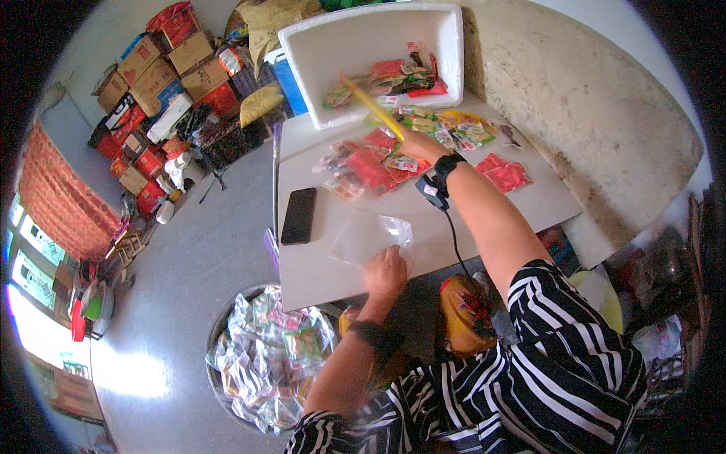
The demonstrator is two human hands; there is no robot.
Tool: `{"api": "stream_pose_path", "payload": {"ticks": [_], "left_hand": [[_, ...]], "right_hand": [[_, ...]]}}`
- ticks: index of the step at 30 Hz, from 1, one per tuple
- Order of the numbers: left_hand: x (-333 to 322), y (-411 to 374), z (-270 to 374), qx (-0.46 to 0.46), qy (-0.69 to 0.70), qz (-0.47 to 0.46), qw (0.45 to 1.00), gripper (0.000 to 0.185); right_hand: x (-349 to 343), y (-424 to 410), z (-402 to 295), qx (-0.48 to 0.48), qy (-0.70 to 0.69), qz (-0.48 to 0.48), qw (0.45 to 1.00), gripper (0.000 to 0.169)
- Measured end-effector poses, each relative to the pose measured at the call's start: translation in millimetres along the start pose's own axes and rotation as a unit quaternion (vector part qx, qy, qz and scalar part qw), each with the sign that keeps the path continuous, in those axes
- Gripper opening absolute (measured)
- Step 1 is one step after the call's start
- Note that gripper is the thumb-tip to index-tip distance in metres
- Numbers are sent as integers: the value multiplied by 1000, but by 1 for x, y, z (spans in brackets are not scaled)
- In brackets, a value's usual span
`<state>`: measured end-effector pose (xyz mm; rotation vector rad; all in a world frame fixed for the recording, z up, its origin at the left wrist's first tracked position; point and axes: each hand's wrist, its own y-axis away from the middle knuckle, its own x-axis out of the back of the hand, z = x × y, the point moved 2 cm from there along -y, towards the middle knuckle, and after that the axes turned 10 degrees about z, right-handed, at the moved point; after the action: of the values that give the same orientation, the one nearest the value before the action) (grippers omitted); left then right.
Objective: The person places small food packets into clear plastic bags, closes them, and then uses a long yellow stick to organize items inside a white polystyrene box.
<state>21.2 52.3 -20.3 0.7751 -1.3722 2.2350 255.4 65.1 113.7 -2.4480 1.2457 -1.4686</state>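
My left hand (386, 274) is at the near edge of the table, its fingers closed on the edge of a clear plastic bag (363, 241) that lies flat. My right hand (422, 146) reaches across to the packets on the far side. From its fingers a long, thin yellow stick-shaped item (374, 108) slants towards a white foam box (371, 11); blur hides what exactly it is. Red snack packets (371, 167) lie left of this hand, green and white packets (471, 127) beyond it, and more red packets (505, 173) to its right.
A black smartphone (299, 215) lies on the table (454, 227). The foam box, tipped on its side, has loose packets (391, 79) inside. A round tub (212, 369) of filled clear bags (272, 357) stands on the floor, lower left. Cartons (153, 85) are stacked by the wall.
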Motion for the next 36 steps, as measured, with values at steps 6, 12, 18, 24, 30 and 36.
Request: {"api": "stream_pose_path", "payload": {"ticks": [6, 12, 18, 24, 30, 36], "left_hand": [[0, 0, -1, 22, -21, -45, 999, 18], [-6, 1, -2, 3, -3, -17, 1000, 18], [3, -4, 4, 72, -23, -106, 992, 26], [3, -2, -3, 65, -21, -98, 993, 25], [0, -2, 2, 54, -26, -97, 993, 20], [3, -2, 4, 22, -20, -49, 998, 17]], "right_hand": [[12, 30, 25, 35, 77, -29, 996, 49], [34, 63, 59, 9, 111, -68, 991, 51], [64, 113, 77, -25, 81, -84, 993, 44], [116, 168, 76, -32, 54, -63, 996, 50], [154, 215, 85, -160, -5, -86, 983, 49], [131, 199, 72, -105, -29, -55, 993, 49]]}}
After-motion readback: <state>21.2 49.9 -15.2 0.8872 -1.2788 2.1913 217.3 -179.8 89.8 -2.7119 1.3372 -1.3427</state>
